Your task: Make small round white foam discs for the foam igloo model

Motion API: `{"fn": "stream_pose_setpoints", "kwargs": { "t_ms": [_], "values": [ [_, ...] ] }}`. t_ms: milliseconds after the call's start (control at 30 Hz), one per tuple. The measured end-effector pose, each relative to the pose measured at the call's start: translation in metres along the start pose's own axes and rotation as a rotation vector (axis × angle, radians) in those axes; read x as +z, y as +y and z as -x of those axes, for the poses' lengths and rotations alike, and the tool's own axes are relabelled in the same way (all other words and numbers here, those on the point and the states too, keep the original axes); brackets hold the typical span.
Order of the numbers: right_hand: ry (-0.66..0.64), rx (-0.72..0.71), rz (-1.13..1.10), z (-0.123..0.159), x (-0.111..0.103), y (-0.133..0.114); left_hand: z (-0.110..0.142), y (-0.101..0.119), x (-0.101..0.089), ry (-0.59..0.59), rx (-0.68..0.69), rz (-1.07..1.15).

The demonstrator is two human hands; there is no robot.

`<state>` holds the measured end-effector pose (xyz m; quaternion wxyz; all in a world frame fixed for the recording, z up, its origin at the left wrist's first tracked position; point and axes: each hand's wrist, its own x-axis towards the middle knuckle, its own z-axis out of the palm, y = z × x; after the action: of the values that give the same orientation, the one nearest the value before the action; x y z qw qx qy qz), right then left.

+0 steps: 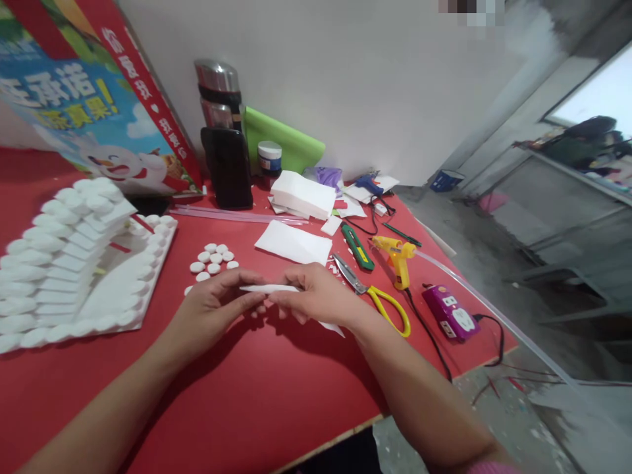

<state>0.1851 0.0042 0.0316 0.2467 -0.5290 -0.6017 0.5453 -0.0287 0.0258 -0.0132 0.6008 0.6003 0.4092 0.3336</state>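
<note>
Between my two hands is a thin white sheet (269, 288), seen nearly edge-on above the red table. My left hand (217, 296) pinches its left end between thumb and fingers. My right hand (311, 293) grips the other end, and a white corner shows below that wrist. Just beyond my left hand lie several round white discs (214, 268). Another folded white sheet (293, 242) rests past my right hand. To the left stands a white model (113, 289) with steps, edged with rows of white discs.
Scissors (368, 287) with yellow handles, a green cutter (358, 247), a yellow glue gun (399, 257) with a long clear stick, and a purple power socket (450, 313) lie to the right. Behind are a phone (227, 168), a flask (217, 85), a jar (270, 157) and a printed box (99, 99).
</note>
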Motion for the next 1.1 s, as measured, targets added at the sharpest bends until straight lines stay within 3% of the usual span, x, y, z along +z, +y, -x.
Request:
{"fn": "stream_pose_setpoints", "kwargs": {
  "t_ms": [100, 400, 533, 633, 700, 767, 867, 1033, 1100],
  "values": [
    [-0.009, 0.0, 0.011, 0.001, 0.0, -0.003, 0.0, 0.0, -0.002, 0.032, 0.002, -0.067],
    [-0.106, -0.003, -0.076, -0.001, -0.005, 0.001, 0.001, -0.004, 0.0, 0.044, 0.056, 0.028],
    [-0.003, -0.11, 0.337, 0.018, -0.001, -0.014, -0.001, -0.004, -0.001, 0.051, 0.048, 0.033],
    [0.246, -0.202, 0.756, 0.059, 0.008, -0.022, -0.002, -0.004, -0.002, 0.043, 0.042, 0.052],
    [0.346, -0.323, 0.852, 0.097, 0.012, -0.014, -0.002, -0.004, -0.003, 0.028, 0.054, 0.035],
    [0.433, -0.447, 0.807, 0.14, 0.012, 0.01, -0.002, -0.004, -0.003, 0.01, 0.065, -0.015],
    [0.795, -0.403, 0.959, 0.203, 0.002, 0.072, -0.001, -0.003, -0.002, 0.033, 0.086, -0.05],
    [1.312, -0.142, 1.259, 0.279, -0.039, 0.186, -0.003, 0.0, 0.004, 0.04, 0.12, -0.09],
    [1.519, 0.104, 1.176, 0.293, -0.07, 0.212, -0.004, 0.001, 0.008, -0.021, 0.131, -0.101]
  ]
}}
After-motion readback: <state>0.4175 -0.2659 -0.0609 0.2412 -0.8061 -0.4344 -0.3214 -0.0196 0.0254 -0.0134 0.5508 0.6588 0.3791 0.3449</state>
